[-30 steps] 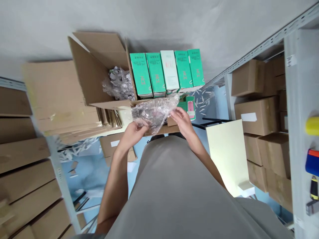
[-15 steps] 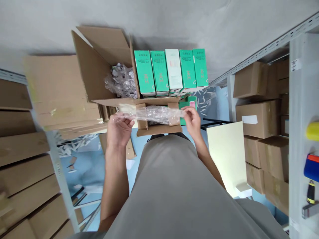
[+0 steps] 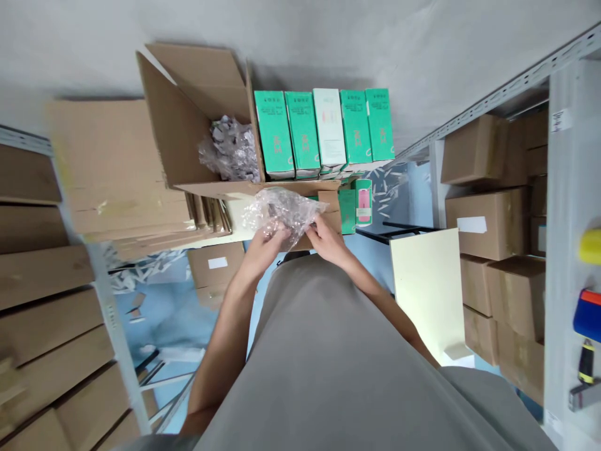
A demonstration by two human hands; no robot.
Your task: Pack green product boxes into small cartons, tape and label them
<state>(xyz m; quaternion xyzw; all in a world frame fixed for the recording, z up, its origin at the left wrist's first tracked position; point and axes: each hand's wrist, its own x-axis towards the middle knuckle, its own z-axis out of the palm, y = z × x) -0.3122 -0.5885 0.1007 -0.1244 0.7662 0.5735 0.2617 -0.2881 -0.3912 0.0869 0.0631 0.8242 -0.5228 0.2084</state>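
Observation:
A bunched sheet of clear plastic wrap [image 3: 286, 210] lies across a small open cardboard box [image 3: 330, 210] in front of me. My left hand [image 3: 265, 245] is closed on the wrap's near left side, fingers partly covered by it. On its near right side, my right hand [image 3: 325, 239] pinches the wrap close to the box's right flap. Most of the box's inside is hidden under the plastic and my hands. To the right of the box stand green packages, one with a pink item [image 3: 363, 205] pictured or showing on its front.
Behind is a row of green cartons [image 3: 276, 134] with one white carton [image 3: 329, 125]. A larger open box [image 3: 173, 125] holding crumpled plastic stands to their left, by flattened cardboard [image 3: 113, 163]. Shelves of brown boxes [image 3: 486, 222] line both sides. A pale board [image 3: 427, 282] stands right.
Both hands have come closer together over the small box. The wrap, stretched between them before, is now bunched up, bulging away from me.

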